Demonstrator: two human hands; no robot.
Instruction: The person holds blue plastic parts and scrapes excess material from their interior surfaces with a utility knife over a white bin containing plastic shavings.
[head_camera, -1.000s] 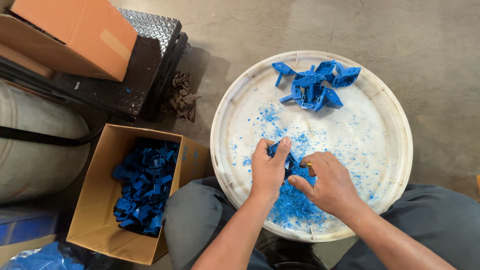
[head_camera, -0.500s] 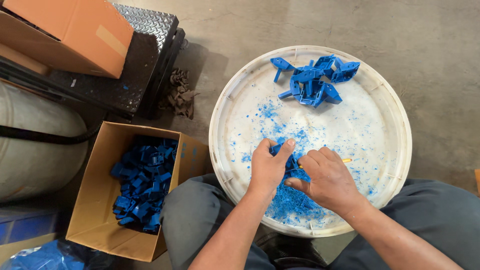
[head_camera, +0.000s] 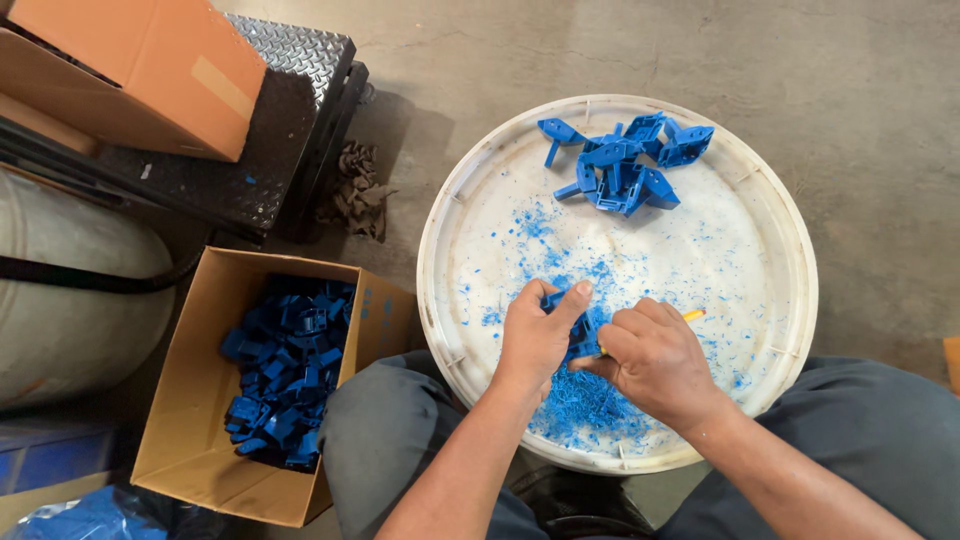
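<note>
While both hands' fingers grip one blue plastic part (head_camera: 578, 325), crumbly shavings (head_camera: 590, 405) speckle the round white lid (head_camera: 780, 230).

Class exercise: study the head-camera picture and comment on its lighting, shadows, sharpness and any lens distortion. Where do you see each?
Head view: soft, even light with no harsh glare; a dull sheen on the white round tray. A soft shadow falls on the floor beside the metal tread plate. The left hand, right hand and blue plastic parts look sharp, without motion blur. The cardboard box leans outward, hinting at wide-angle distortion.
</note>
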